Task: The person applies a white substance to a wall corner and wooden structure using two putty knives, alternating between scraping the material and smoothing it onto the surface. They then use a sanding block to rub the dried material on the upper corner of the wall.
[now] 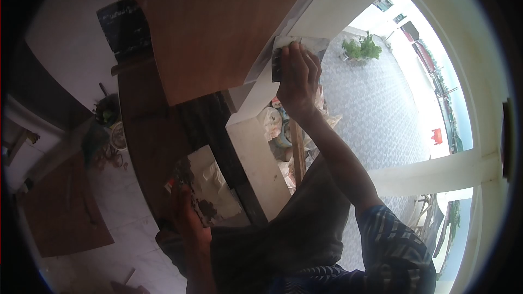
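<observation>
My right hand (298,84) is raised, its fingers pressed onto a flat, wide scraper blade (277,68) with whitish filler on it. The blade lies against the pale wall edge (327,13), right beside the large brown wooden panel (218,27). Lower down, my left hand (188,215) grips the side of a flat board (229,207) that carries a pale lump of filler (212,174) and dark smears. A small red and white bit (169,185) shows by the left fingertips.
A dark brown tabletop (141,130) and a black strip (201,125) lie under the panel. Bags and a wooden stick (297,152) sit below my right arm. Outside the window frame (436,173) are paving and a potted plant (362,48). A brown sheet (65,207) lies at lower left.
</observation>
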